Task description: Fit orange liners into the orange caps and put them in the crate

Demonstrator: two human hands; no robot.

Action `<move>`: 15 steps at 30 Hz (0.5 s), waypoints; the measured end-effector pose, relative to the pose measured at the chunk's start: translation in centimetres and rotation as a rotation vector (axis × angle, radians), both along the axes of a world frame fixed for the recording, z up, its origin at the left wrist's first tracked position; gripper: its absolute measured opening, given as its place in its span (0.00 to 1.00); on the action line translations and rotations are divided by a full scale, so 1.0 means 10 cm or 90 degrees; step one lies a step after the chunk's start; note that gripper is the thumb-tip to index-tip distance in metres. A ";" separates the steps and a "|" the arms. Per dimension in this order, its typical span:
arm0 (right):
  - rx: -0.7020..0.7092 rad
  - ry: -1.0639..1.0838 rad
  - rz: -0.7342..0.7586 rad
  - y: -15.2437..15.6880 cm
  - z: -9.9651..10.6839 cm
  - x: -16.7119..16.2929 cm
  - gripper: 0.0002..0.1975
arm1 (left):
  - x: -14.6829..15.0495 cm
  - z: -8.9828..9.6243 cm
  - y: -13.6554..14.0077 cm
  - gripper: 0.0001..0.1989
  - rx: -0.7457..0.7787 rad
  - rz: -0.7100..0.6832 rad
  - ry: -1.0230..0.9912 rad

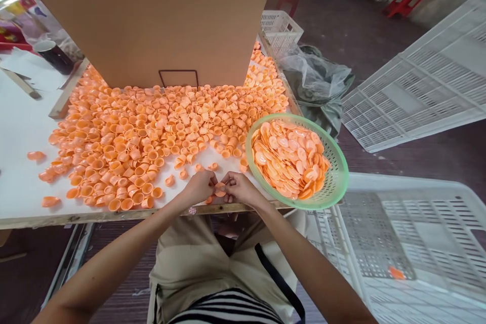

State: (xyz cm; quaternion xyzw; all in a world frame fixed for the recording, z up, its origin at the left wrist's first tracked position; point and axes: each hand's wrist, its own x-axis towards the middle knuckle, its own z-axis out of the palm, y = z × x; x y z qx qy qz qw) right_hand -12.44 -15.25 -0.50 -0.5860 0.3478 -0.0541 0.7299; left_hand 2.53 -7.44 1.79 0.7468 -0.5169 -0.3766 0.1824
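Close to the table's front edge, my left hand and my right hand meet with fingers pinched. Between their fingertips is a small round orange plastic piece, which both seem to grip; whether it is a disc alone or joined to a cup is too small to tell. Many small orange plastic cups lie heaped across the table in front of and left of my hands. To the right of my right hand, a green perforated basket holds a pile of flat orange discs.
A large cardboard sheet stands upright behind the cups, with a thin wire loop at its foot. Wooden strips edge the table. White plastic crates stand on the right, one holding an orange piece. A dark cup is at left.
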 end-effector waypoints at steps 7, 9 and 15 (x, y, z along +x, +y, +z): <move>-0.049 0.053 -0.038 0.02 -0.06 -0.05 0.12 | -0.04 0.06 -0.09 0.03 0.042 -0.003 0.011; -0.064 0.047 -0.047 0.03 -0.07 -0.06 0.11 | -0.03 0.06 -0.09 0.02 0.045 -0.014 0.006; -0.095 0.066 -0.032 0.02 -0.07 -0.05 0.11 | -0.02 0.01 -0.07 0.05 0.051 -0.012 0.023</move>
